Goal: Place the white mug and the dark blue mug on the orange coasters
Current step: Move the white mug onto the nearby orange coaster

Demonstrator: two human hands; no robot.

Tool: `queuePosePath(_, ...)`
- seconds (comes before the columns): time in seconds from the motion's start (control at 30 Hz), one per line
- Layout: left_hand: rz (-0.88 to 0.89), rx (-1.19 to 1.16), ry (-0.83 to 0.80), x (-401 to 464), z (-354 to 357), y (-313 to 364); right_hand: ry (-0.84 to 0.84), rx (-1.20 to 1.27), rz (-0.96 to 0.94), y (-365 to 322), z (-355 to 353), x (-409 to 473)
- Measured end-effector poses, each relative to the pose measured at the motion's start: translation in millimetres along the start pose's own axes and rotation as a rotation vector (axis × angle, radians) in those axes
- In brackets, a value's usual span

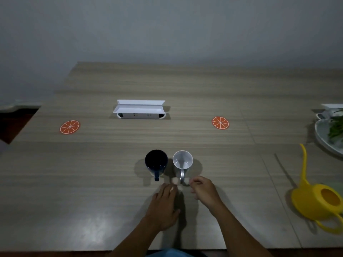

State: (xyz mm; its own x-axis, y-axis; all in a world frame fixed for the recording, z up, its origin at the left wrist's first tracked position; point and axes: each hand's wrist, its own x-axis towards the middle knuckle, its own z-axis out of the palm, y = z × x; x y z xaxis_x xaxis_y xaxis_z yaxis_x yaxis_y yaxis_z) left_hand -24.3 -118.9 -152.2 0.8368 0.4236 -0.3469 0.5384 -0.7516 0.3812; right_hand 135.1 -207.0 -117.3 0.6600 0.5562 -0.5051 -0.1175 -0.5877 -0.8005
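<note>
The dark blue mug (pixel 156 162) and the white mug (pixel 182 161) stand upright side by side on the wooden table, handles pointing toward me. One orange coaster (pixel 69 127) lies far left, the other orange coaster (pixel 220 122) right of centre; both are bare. My left hand (pixel 164 204) rests just below the mugs, fingers stretched toward the gap between the handles, holding nothing. My right hand (pixel 203 190) hovers just right of the white mug's handle with fingers loosely curled, holding nothing.
A white socket box with a raised lid (pixel 139 109) sits mid-table behind the mugs. A yellow watering can (pixel 319 199) lies at the right. A white plate with greens (pixel 326 134) sits at the right edge. The table's left edge is notched.
</note>
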Motion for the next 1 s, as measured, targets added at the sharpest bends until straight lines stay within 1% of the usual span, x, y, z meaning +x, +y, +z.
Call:
queuePosePath(0.13, -0.060, 0.084, -0.073, -0.1, 15.8, -3.8, -0.054, 0.157, 0.035, -2.3, 8.4, -1.3)
queuePosePath(0.4, -0.089, 0.106, -0.005, 0.7, 36.6, -6.5, -0.147, 0.294, 0.063, -8.7, 24.6, 10.3)
queuePosePath(0.57, -0.044, 0.021, 0.102, 11.5, 37.5, 0.1, -0.081, 0.322, -0.026, -6.3, 6.8, 21.2)
queuePosePath(0.67, -0.009, -0.021, 0.135, 28.7, 34.1, 7.2, -0.047, 0.328, -0.059, -3.9, -14.3, 31.3)
queuePosePath(0.77, 0.012, -0.017, 0.121, 53.1, 29.0, 17.6, 0.005, 0.293, -0.083, 0.3, -35.4, 40.7)
queuePosePath(1.0, 0.006, 0.026, 0.083, 127.9, 11.9, 40.8, 0.133, 0.324, -0.093, -8.3, -81.7, 61.8)
